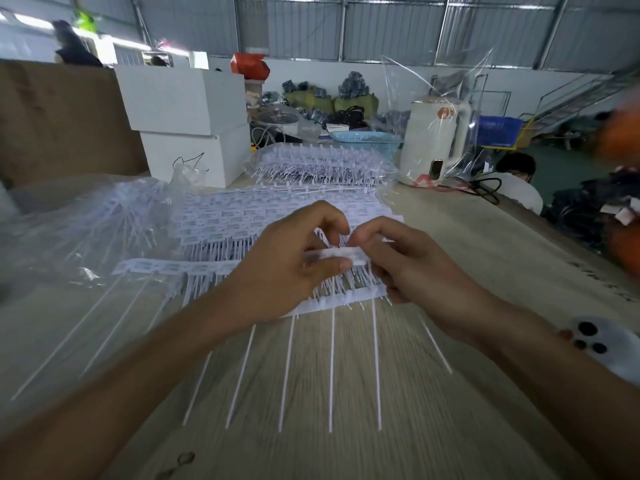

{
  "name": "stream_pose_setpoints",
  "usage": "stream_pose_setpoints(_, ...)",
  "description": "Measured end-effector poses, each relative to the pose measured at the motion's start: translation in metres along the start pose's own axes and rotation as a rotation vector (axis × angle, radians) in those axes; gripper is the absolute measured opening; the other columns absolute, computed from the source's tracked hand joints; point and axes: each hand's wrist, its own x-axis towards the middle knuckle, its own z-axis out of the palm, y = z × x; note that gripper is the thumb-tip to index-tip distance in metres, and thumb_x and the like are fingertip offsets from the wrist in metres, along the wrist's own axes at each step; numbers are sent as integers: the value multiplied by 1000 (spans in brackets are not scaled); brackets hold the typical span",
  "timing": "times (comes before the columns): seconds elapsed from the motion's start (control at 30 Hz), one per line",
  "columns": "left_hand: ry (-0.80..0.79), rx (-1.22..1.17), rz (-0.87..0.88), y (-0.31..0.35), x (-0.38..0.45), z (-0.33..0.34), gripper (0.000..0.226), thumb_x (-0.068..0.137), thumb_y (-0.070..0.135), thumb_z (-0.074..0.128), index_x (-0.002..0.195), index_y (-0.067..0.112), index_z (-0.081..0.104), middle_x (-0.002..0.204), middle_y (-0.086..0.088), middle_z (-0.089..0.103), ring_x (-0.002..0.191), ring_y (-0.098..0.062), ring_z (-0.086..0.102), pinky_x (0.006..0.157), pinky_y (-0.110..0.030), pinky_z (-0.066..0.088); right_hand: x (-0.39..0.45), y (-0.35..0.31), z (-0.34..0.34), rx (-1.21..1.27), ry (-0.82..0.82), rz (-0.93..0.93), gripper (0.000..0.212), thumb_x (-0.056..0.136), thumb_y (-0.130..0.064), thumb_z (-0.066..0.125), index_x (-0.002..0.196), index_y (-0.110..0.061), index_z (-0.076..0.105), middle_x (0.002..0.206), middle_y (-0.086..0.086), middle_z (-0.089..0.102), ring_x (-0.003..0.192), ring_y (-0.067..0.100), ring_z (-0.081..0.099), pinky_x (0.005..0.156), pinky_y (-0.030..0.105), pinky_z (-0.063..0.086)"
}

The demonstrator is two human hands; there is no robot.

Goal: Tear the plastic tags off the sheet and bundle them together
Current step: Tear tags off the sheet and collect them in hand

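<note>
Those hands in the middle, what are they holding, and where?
Both hands, left and right, pinch a white strip of plastic tags along its flat top edge.

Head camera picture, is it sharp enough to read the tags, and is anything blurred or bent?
Head view: motion blur smears the left hand, right hand and the strip of tags pinched between them; tag print is unreadable; wide-angle bending curves the table edge; glare on the clear plastic bag at left.
</note>
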Motion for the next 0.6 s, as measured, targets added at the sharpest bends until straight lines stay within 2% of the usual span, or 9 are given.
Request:
stream_pose_setpoints(0.1,25,5,-10,-1,-1,0,28,83,20,82,101,23,60,93,8,66,78,-15,70,74,-43,58,-3,-1,1,-82,-104,-90,20,103,-22,56,87,-16,66,62,-13,47,53,2,40,52,14,34)
stream_pose_setpoints(0.2,7,22,-21,-4,0,1,22,85,31,78,99,20,65,89,10,69,81,-14,70,75,-44,55,-2,0,-4,-19,-147,-53,20,102,-27,57,85,-19,64,69,2,49,52,10,36,49,26,30)
stream_pose_setpoints(0.27,-36,58,-38,-6,0,0,17,92,37,67,100,21,67,87,7,72,82,-13,70,76,-44,54,-2,2,-6,18,-151,-14,19,102,-28,57,86,-21,63,69,4,49,50,10,34,47,25,29)
stream_pose_setpoints(0.33,-47,33,-92,-9,0,-1,7,97,29,63,96,24,68,83,5,74,79,-10,72,76,-43,57,-3,4,-6,31,-165,2,19,102,-29,58,85,-22,61,67,1,51,50,8,35,47,23,30)
stream_pose_setpoints(0.4,-37,17,-138,-11,0,-1,11,98,26,62,88,26,66,74,6,73,66,-7,70,63,-33,58,-3,6,-6,56,-175,12,18,101,-29,58,86,-19,60,66,0,52,50,9,34,47,23,30)
stream_pose_setpoints(0.43,-42,34,-145,-11,0,-1,14,98,28,61,85,26,65,70,7,71,59,-6,66,54,-24,53,-3,8,-7,68,-175,15,18,101,-28,59,87,-18,60,65,0,52,50,9,34,47,23,30)
stream_pose_setpoints(0.5,-59,57,-151,-12,-1,0,20,99,28,59,80,25,63,65,7,67,50,-2,55,49,-14,41,-2,10,-7,56,-176,7,17,102,-25,60,89,-15,59,64,0,52,50,9,35,46,23,31)
stream_pose_setpoints(0.6,-59,48,-169,-14,-2,1,26,100,25,58,74,27,61,57,4,56,50,-3,48,52,-17,36,-1,11,-5,-73,-181,-78,14,100,-20,62,92,-9,59,63,0,51,50,7,38,48,20,33)
